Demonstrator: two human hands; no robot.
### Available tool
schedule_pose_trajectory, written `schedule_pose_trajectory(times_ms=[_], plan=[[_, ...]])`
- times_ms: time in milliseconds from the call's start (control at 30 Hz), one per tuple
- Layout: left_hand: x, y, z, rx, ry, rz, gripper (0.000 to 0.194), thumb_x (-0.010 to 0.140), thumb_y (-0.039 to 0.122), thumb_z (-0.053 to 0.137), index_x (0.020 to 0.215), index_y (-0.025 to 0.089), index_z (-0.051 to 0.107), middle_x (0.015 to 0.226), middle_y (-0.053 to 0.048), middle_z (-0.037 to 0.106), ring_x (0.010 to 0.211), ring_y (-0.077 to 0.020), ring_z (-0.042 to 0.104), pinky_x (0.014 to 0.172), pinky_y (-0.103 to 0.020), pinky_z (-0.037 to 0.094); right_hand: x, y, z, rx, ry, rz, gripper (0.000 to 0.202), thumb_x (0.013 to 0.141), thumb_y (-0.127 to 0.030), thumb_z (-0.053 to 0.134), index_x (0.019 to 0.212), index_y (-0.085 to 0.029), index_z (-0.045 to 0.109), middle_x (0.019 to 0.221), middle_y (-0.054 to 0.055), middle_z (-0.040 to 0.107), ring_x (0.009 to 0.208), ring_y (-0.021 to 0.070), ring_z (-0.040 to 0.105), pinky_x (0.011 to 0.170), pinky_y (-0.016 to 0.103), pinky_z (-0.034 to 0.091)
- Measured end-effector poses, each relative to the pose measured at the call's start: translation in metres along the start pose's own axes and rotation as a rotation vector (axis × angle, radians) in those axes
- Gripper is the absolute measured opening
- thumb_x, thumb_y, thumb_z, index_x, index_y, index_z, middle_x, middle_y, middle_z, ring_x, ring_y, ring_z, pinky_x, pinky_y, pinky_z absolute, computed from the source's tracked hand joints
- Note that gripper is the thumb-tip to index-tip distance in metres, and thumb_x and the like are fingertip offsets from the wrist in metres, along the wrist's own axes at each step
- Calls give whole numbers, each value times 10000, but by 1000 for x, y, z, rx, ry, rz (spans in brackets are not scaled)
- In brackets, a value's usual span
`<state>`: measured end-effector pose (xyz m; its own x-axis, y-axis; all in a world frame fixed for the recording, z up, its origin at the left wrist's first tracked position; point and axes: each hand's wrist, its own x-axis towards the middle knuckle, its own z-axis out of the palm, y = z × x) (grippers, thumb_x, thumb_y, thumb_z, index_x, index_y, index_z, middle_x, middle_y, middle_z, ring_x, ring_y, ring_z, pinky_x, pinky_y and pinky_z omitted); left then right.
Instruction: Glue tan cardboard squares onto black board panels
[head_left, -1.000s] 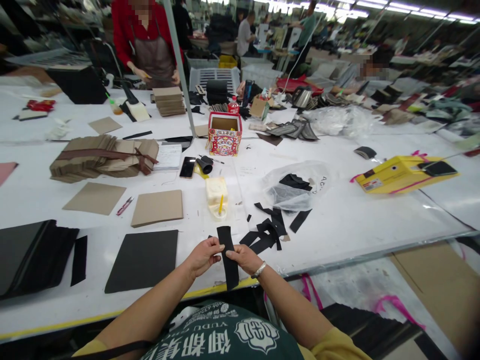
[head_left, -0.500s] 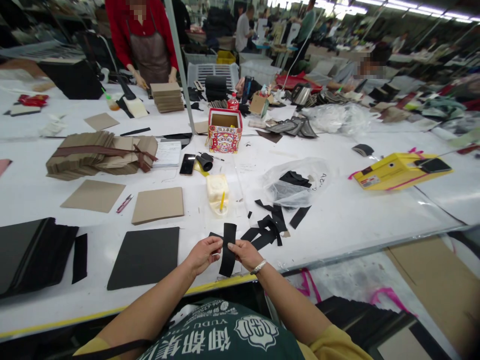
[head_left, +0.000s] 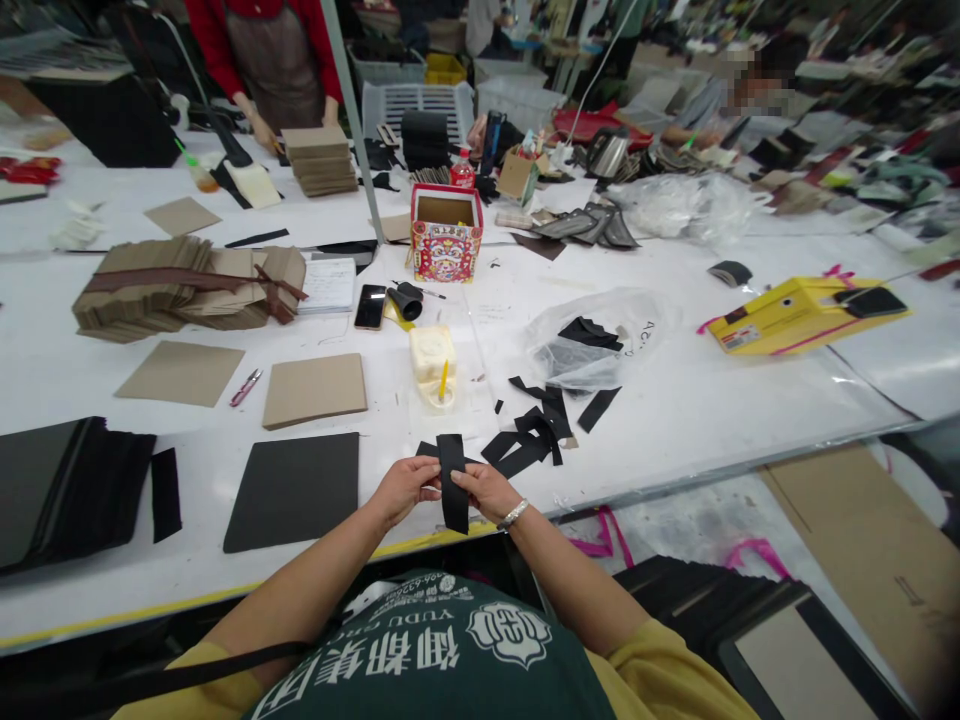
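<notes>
Between my two hands, at the front edge of the table, is a black strip [head_left: 453, 500] held lengthwise away from me. My left hand [head_left: 405, 490] pinches its left edge, and my right hand [head_left: 486, 490] grips its right side with the thumb on top. Just beyond lie more loose black strips [head_left: 529, 445], some crossing each other. A clear plastic bag [head_left: 592, 340] with black pieces in it sits behind them. Straight ahead stands a cream-coloured tub [head_left: 433, 358] with a yellow stick in it. Left of my hands lies a black square panel [head_left: 296, 492].
Stacked black panels [head_left: 67, 490] and a single black strip [head_left: 166, 495] lie at left. Beige boards [head_left: 315, 388], pink snips [head_left: 246, 387], a tied board bundle [head_left: 180, 285], a phone [head_left: 371, 306], a red box [head_left: 447, 245] and a yellow box [head_left: 806, 315] are around. A person in red stands opposite.
The view has tilted down slightly, so the table things sit higher in the picture. Both hands still hold the black strip, which is turned a little more upright in the picture.
</notes>
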<state>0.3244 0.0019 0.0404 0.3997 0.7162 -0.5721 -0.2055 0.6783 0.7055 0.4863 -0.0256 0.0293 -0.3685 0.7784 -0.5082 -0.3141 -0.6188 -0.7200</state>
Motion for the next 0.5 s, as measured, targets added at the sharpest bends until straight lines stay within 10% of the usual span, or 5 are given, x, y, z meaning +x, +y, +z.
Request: schedule_pose_trajectory(times_ms=[300,500], plan=[[7,-29,-13,-74,208,-19,174,640,200,668,768,136,571,574,31,545,383,-27,428,335,-136,280,11,26,-23,-236,135,1,400,624,-518,635,600,-150,481,507,-61,460,486,62,420,512,209,357],[18,-59,-27,-268,408,-188,145,728,81,557,667,166,456,532,29,511,653,-145,631,596,-239,508,-4,4,-73,-862,289,-83,261,772,-369,494,611,-168,455,557,-43,455,541,83,405,528,218,308]])
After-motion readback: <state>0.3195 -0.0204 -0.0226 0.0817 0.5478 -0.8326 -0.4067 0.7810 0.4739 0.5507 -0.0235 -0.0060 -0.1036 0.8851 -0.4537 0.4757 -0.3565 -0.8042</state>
